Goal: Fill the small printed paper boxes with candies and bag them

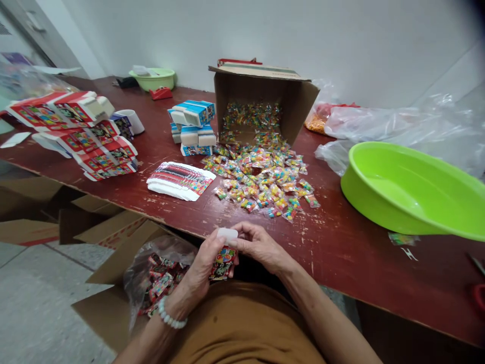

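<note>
Both my hands meet just in front of the table's near edge, over my lap. My left hand (202, 268), with a bead bracelet at the wrist, is closed around a small red printed carton (223, 263). My right hand (257, 245) pinches the carton's white top flap. A heap of small colourful candy packets (261, 177) lies on the red-brown table (341, 253) right beyond my hands. It spills out of a tipped cardboard box (261, 101). A fanned stack of flat unfolded cartons (181, 180) lies to the left of the heap.
A large lime-green basin (413, 189) sits at the right, clear plastic bags (397, 126) behind it. Blue folded cartons (193, 126) and red ones (76, 131) are stacked at the left. A bag-lined box of filled cartons (159, 283) stands on the floor by my left knee. A small green bowl (153, 78) is far back.
</note>
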The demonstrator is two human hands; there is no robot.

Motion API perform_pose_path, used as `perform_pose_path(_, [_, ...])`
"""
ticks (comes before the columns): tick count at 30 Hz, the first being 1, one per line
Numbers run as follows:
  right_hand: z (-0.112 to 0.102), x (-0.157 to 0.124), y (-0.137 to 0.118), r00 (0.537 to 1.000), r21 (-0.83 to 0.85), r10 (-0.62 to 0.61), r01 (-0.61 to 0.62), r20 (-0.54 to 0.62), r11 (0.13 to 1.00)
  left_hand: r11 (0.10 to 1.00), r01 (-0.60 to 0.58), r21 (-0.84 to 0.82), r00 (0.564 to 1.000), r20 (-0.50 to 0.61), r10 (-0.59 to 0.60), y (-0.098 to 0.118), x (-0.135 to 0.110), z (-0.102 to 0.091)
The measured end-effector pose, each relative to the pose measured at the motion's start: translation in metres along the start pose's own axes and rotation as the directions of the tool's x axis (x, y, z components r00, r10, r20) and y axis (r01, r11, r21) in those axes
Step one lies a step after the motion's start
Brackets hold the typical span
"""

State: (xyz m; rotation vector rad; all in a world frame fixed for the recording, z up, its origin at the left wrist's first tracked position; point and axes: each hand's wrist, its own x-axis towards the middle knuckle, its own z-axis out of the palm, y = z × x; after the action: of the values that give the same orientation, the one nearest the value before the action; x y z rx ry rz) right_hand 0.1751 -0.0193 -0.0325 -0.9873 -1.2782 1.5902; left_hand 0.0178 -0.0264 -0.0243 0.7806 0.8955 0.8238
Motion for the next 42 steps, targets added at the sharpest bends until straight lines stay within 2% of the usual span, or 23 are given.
perform_pose_path(2, [0.003,-0.001,0.001,0.983,-0.108,-0.149,0.138,-0.108,0.985,1.000,0.018,-0.025,0.999,0.028,-0.018,0.002,0.001,0.000])
perform_pose_path(3, [0.004,-0.003,0.000,0.954,-0.211,-0.260,0.226,-0.148,0.951,0.995,0.066,-0.070,0.997,0.043,-0.063,0.003,0.001,-0.001])
perform_pose_path(5, [0.004,-0.007,-0.005,0.902,-0.403,-0.423,0.358,-0.084,0.843,0.967,0.184,-0.179,0.982,0.077,-0.172,0.008,0.003,-0.001])
perform_pose_path(6, [0.004,-0.009,-0.008,0.895,-0.461,-0.445,0.391,-0.010,0.797,0.949,0.229,-0.218,0.972,0.097,-0.212,0.011,0.003,0.000])
perform_pose_path(7, [0.004,-0.011,-0.011,0.899,-0.496,-0.435,0.400,0.048,0.771,0.936,0.256,-0.240,0.965,0.115,-0.235,0.012,0.003,0.000])
perform_pose_path(9, [0.004,-0.011,-0.014,0.926,-0.486,-0.375,0.350,0.049,0.801,0.933,0.265,-0.244,0.962,0.131,-0.239,0.014,0.003,0.001])
perform_pose_path(13, [0.006,-0.004,-0.011,0.990,-0.143,-0.131,0.122,-0.059,0.982,0.976,0.167,-0.137,0.986,0.050,-0.162,0.008,0.002,0.002])
perform_pose_path(15, [0.007,0.000,-0.009,0.998,-0.025,-0.022,0.021,-0.051,0.999,0.990,0.124,-0.071,0.992,0.023,-0.123,0.005,0.002,0.002])
perform_pose_path(17, [0.007,0.002,-0.009,0.999,-0.010,0.015,-0.015,-0.049,1.000,0.991,0.128,-0.033,0.992,0.024,-0.127,0.004,0.002,0.001])
perform_pose_path(19, [0.006,0.001,-0.012,0.997,-0.084,-0.038,0.032,-0.068,0.996,0.988,0.154,-0.027,0.988,0.009,-0.154,0.004,0.002,0.000])
perform_pose_path(21, [0.005,-0.002,-0.015,0.985,-0.212,-0.155,0.137,-0.070,0.968,0.981,0.186,-0.057,0.982,-0.015,-0.188,0.006,0.002,0.000])
perform_pose_path(24, [0.006,-0.009,-0.016,0.962,-0.335,-0.273,0.257,-0.003,0.907,0.966,0.212,-0.147,0.975,-0.036,-0.219,0.008,0.003,0.000])
perform_pose_path(26, [0.010,-0.013,-0.012,0.951,-0.350,-0.310,0.298,0.025,0.888,0.963,0.179,-0.200,0.979,-0.060,-0.194,0.008,0.005,0.001])
perform_pose_path(28, [0.016,-0.014,-0.003,0.945,-0.352,-0.328,0.308,0.002,0.884,0.969,0.112,-0.219,0.987,-0.088,-0.134,0.007,0.006,0.002])
perform_pose_path(31, [0.020,-0.012,0.008,0.950,-0.392,-0.314,0.289,0.002,0.873,0.989,0.039,-0.144,0.992,-0.114,-0.056,0.002,0.002,-0.006])
perform_pose_path(34, [0.004,-0.005,0.009,0.943,-0.520,-0.332,0.267,-0.035,0.812,0.994,0.010,0.106,0.981,-0.195,0.010,-0.003,-0.014,-0.039])
perform_pose_path(36, [-0.020,0.001,0.008,0.912,-0.626,-0.375,0.197,-0.165,0.755,0.926,0.026,0.377,0.949,-0.302,0.096,-0.003,-0.028,-0.071])
perform_pose_path(38, [-0.048,0.006,0.009,0.863,-0.728,-0.416,0.084,-0.288,0.680,0.749,0.129,0.650,0.916,-0.367,0.160,0.001,-0.039,-0.101])
perform_pose_path(39, [-0.060,0.008,0.011,0.832,-0.769,-0.442,0.029,-0.336,0.639,0.661,0.173,0.730,0.895,-0.396,0.203,0.005,-0.041,-0.111])
perform_pose_path(41, [-0.077,0.011,0.019,0.794,-0.833,-0.483,-0.051,-0.369,0.551,0.505,0.156,0.849,0.858,-0.370,0.357,0.016,-0.034,-0.120])
perform_pose_path(42, [-0.082,0.012,0.023,0.778,-0.860,-0.508,-0.080,-0.369,0.503,0.423,0.110,0.899,0.832,-0.316,0.456,0.023,-0.024,-0.118])
